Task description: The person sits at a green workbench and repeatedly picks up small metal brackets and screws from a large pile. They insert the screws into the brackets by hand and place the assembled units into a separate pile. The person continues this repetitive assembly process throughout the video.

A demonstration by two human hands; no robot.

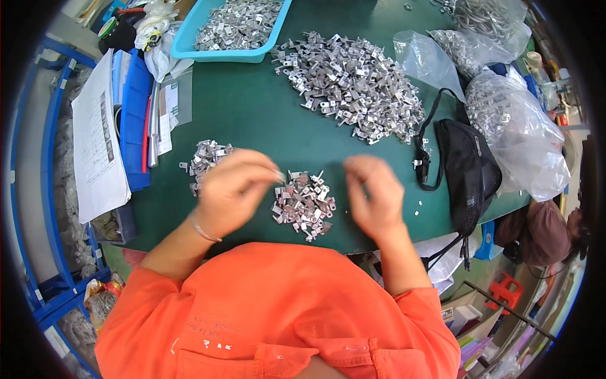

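My left hand (235, 189) is closed in a pinch, with a small metal bracket (279, 177) at its fingertips. It hovers between two little heaps of the same silvery parts. One heap (304, 206) lies in front of me, between my hands. The other heap (207, 159) is on the left, partly hidden behind my left hand. To the right of the middle heap is my right hand (377, 194), somewhat blurred, its thumb and bent fingers apart and nothing visible in them. Farther off, a large pile of brackets (353, 82) spreads over the green table (246, 104).
At the far left stands a turquoise basket (218, 55) filled with metal parts. A blue file holder (136, 120) with papers (101, 139) borders the left side. On the right lie a black waist bag (467, 167) and clear plastic bags (517, 132) of metal pieces.
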